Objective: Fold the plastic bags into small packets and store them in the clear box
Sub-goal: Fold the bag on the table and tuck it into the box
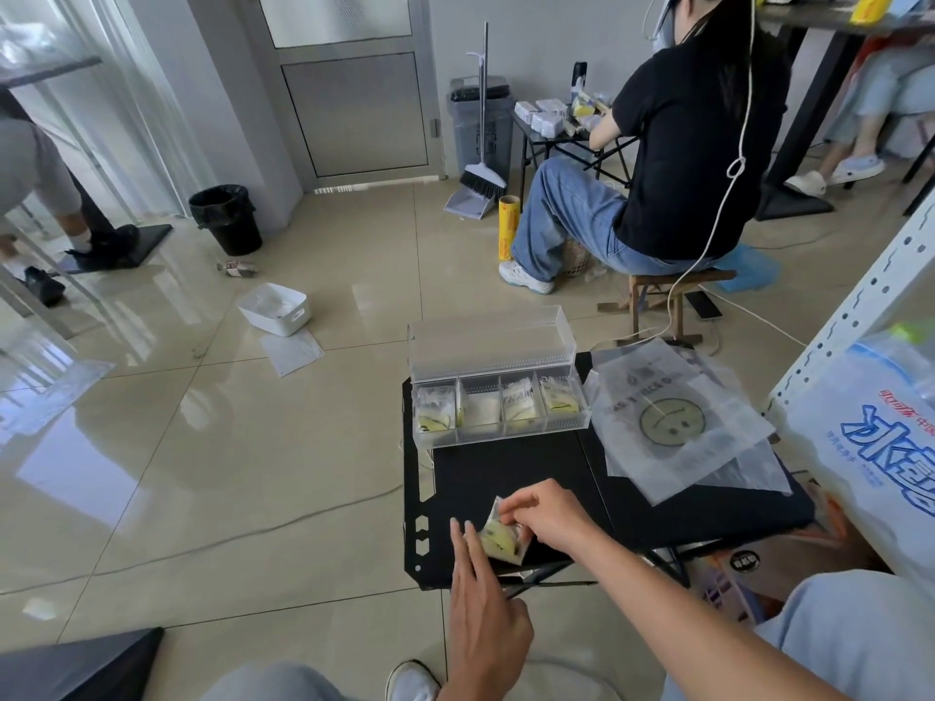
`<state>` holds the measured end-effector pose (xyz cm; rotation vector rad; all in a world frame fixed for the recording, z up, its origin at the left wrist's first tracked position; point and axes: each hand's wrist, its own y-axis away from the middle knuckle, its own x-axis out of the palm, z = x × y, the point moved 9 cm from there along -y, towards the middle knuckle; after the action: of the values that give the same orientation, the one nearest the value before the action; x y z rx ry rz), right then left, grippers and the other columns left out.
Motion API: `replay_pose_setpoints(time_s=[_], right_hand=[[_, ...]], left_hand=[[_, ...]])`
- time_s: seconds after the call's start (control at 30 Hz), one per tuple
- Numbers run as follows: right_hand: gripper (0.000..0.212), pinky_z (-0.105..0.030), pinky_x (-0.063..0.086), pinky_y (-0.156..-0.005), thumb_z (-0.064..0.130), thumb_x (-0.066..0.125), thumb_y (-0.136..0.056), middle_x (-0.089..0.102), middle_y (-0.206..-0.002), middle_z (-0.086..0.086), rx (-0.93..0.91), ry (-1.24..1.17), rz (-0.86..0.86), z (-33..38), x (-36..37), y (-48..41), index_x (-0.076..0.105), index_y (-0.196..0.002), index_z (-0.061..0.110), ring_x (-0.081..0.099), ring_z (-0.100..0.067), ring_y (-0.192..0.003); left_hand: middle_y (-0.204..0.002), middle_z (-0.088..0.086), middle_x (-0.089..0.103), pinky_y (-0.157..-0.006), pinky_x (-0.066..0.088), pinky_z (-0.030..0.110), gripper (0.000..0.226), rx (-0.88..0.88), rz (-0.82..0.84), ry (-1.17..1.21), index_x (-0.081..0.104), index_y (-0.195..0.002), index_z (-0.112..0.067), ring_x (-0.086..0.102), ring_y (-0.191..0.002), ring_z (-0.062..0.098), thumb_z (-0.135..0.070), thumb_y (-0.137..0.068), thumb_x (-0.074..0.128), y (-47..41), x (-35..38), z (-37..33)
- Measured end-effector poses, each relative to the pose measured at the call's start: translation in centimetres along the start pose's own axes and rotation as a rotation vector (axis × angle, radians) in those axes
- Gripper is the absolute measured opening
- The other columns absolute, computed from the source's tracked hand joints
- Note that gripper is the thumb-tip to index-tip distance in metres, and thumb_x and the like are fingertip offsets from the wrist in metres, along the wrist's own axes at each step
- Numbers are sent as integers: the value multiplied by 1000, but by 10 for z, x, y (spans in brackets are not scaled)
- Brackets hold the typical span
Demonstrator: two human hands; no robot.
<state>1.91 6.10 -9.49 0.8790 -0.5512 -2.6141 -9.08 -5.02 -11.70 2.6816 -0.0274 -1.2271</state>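
A small folded plastic packet [498, 541] with a yellow print lies near the front edge of the black table [531, 478]. My right hand [549, 513] curls over its far corner and pinches the fold. My left hand [483, 604] lies with straight fingers against the packet's left edge. The clear box [498, 397] stands at the back of the table with its lid up; its compartments hold folded packets. Several flat plastic bags [673, 422], the top one with a yellow smiley, are stacked to the right of the box.
A white metal shelf [860, 296] with a large water pack [870, 447] stands close on the right. A seated person [673, 144] works behind the table. On the floor at left lie a white bin [274, 308], a black waste bin [226, 218] and a cable.
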Motion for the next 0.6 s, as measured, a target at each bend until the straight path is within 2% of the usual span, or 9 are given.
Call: replay_pose_setpoints(time_s=[0.07, 0.17, 0.2, 0.27, 0.3, 0.4, 0.47, 0.53, 0.6], right_hand=[[35, -3, 44, -65, 8, 55, -95, 80, -92, 14, -33, 46, -16, -2, 3, 1, 84, -97, 28, 73, -1, -80], [30, -2, 44, -73, 11, 59, -98, 79, -102, 13, -79, 101, -7, -1, 7, 2, 83, -102, 29, 70, 0, -97], [26, -3, 44, -75, 14, 62, -98, 78, -106, 12, -85, 116, -4, 0, 7, 2, 82, -104, 29, 69, 0, -100], [17, -8, 47, -78, 20, 68, -96, 75, -110, 9, -97, 153, -46, 2, 4, 3, 80, -106, 28, 68, -4, -100], [15, -15, 50, -79, 23, 70, -95, 69, -113, 6, -95, 206, -117, 3, 0, 4, 75, -108, 27, 68, -11, -100], [43, -33, 49, -77, 37, 77, -90, 49, -121, -4, 63, 350, -253, -7, -10, 8, 53, -121, 18, 66, -31, -107], [52, -35, 50, -78, 43, 81, -85, 57, -121, -7, 173, 317, -212, -18, -8, 3, 57, -120, 12, 66, -31, -112], [44, -33, 57, -82, 39, 87, -78, 69, -114, -4, 228, 213, -172, -27, -9, -4, 69, -108, 13, 70, -24, -104], [35, -31, 60, -83, 34, 91, -72, 76, -102, -4, 265, 107, -138, -35, -12, -8, 74, -96, 14, 72, -18, -93]], left_hand=[[-172, 2, -23, -112, 42, 26, 108, 36, -10, -40, -2, -165, -15, 36, -151, 20, -9, -74, 55, 0, 2, 1], [-166, 17, 31, -116, 28, 36, 111, 85, 6, -240, 43, -153, -3, 54, -140, 27, -14, -45, 65, 1, 8, -2], [-161, 19, 40, -116, 25, 40, 113, 83, 1, -319, 51, -148, 1, 56, -138, 29, -15, -38, 68, 1, 10, -1], [-159, 21, 44, -120, 15, 44, 117, 78, 14, -396, 49, -148, 3, 53, -140, 33, -14, -34, 71, 3, 16, 3], [-160, 21, 42, -121, 12, 47, 118, 85, 20, -431, 43, -150, 4, 50, -142, 34, -12, -36, 69, 5, 17, 3], [-164, 19, 36, -122, 17, 56, 114, 106, 11, -482, 31, -154, 1, 41, -148, 33, -8, -44, 60, 7, 20, 6], [-165, 19, 34, -121, 20, 59, 111, 83, 58, -466, 30, -154, 1, 40, -149, 33, -11, -47, 55, 7, 25, 10], [-163, 20, 38, -122, 14, 55, 107, 47, 89, -463, 34, -152, 1, 43, -147, 33, -14, -47, 53, 6, 30, 17], [-163, 14, 40, -124, 6, 45, 112, 59, 51, -385, 37, -152, -3, 36, -151, 29, -21, -44, 60, 5, 20, 4]])
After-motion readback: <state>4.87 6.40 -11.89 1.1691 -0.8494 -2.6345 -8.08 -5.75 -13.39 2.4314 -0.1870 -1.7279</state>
